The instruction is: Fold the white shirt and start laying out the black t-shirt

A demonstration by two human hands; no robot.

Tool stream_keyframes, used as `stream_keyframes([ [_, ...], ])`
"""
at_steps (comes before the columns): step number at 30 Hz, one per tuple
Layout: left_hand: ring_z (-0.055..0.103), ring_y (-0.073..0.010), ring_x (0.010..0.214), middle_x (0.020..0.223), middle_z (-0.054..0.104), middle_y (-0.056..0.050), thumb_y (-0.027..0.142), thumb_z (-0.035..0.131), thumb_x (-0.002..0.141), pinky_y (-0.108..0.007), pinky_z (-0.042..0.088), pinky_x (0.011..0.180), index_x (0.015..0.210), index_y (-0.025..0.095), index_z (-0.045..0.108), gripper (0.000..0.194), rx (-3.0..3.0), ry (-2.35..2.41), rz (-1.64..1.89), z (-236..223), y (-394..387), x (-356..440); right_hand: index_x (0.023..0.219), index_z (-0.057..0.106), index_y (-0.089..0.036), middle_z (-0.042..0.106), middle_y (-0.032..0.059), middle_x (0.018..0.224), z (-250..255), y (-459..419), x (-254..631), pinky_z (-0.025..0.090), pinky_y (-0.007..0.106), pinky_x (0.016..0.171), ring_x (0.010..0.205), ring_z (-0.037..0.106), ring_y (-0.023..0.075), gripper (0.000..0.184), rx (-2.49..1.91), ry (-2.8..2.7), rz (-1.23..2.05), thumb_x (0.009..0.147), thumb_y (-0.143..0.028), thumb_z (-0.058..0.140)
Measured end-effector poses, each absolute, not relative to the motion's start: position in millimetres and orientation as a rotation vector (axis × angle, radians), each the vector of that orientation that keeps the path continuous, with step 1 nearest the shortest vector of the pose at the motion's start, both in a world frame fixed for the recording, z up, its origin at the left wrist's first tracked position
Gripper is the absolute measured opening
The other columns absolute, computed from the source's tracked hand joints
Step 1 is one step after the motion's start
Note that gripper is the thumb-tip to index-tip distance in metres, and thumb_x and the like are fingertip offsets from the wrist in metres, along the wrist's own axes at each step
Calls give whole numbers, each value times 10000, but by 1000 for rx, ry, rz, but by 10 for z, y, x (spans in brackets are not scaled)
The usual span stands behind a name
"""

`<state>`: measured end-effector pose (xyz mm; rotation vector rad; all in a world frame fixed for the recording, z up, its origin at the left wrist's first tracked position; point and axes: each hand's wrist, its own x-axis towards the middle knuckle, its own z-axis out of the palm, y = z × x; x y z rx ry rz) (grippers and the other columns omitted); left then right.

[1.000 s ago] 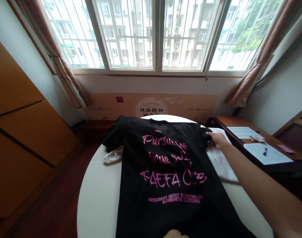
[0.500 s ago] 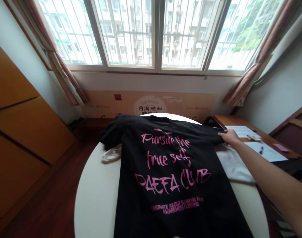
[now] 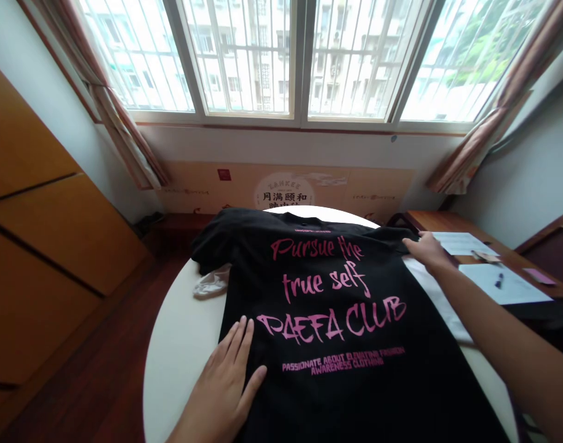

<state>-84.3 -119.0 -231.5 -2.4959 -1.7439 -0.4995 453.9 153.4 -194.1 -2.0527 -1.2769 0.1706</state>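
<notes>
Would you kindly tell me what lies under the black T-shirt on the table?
At the left edge of the shirt a crumpled white cloth shows, and at the right edge a white sheet; anything else beneath is covered.

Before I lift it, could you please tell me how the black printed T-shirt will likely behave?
The black printed T-shirt will probably hang floppy, since its sleeve bunches softly near the right hand. It likely weighs little, judging by its thin-looking fabric.
</notes>
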Motion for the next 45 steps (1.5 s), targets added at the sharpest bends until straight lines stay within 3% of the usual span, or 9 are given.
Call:
stream_keyframes([
  [4,553,-364,1449,1682,412,-98,581,570,1016,-513,556,1109,1732,296,-15,967,-2472,-1613,-444,-2325,-1241,-927,1519,527,-74,455,251,1632,-2030,1396,3940,288,506,1259,1557,345,391,677,-1992,-1795,13,951,-433,613],
  [9,592,-331,1417,1652,464,-78,567,583,1011,-456,573,1080,1733,312,126,892,-2531,-1535,-365,-2201,-1335,-1087,1235,747,-213,738,149,1312,-1934,1196,3513,465,489,1071,1248,660,346,484,-2044,-2230,33,1070,-517,408],
  [12,647,-338,1352,1565,587,-91,583,540,1025,-466,579,1063,1631,290,466,677,-2590,-1655,-301,-1977,-1235,-1067,927,773,-171,780,201,1043,-1831,1247,3512,480,517,987,1070,722,372,542,-2128,-2136,-27,1086,-467,347],
  [20,695,-276,1200,1293,735,-109,300,444,1047,-417,519,1100,1237,177,724,360,-2519,-1667,-591,-777,595,-694,1315,714,-161,715,128,1389,-1686,2046,3211,457,328,1079,1286,646,271,405,-1902,-2271,157,1074,-324,432],
  [23,689,-255,1205,1272,752,-116,185,435,1007,-348,484,1113,1214,151,744,374,-2528,-1676,-368,-642,1474,-549,1407,679,-143,659,121,1488,-1788,2339,3025,413,315,1153,1372,598,256,446,-1877,-2356,300,1081,-330,438],
  [26,664,-258,1273,1384,721,-109,167,438,993,-338,467,1117,1297,182,735,425,-2550,-1777,61,-780,2087,-372,1533,578,-162,535,139,1614,-1945,2527,2935,309,474,1254,1502,471,311,531,-1949,-2370,379,1094,-424,431],
  [32,565,-405,1400,1449,667,-215,532,430,1041,-578,326,1220,1330,146,733,569,-2527,-1871,377,-1265,2647,-116,1702,298,-225,217,147,1774,-2136,2739,2999,6,747,1245,1637,105,422,765,-2177,-2241,357,1075,-662,321],
  [40,152,-354,1646,1762,247,-141,618,403,1038,-588,17,1310,1664,199,384,753,-2458,-1998,331,-1487,3333,-57,1697,301,-180,224,149,1773,-2166,3055,3102,3,751,1248,1628,110,441,903,-2252,-2169,348,1015,-772,303],
  [45,295,-377,1601,1730,326,-179,657,412,1026,-555,222,1293,1666,188,376,794,-2367,-2145,350,-1716,3595,-70,1705,278,-198,184,126,1785,-2219,3172,3157,23,742,1257,1635,97,422,952,-2270,-2149,348,979,-811,342],
])
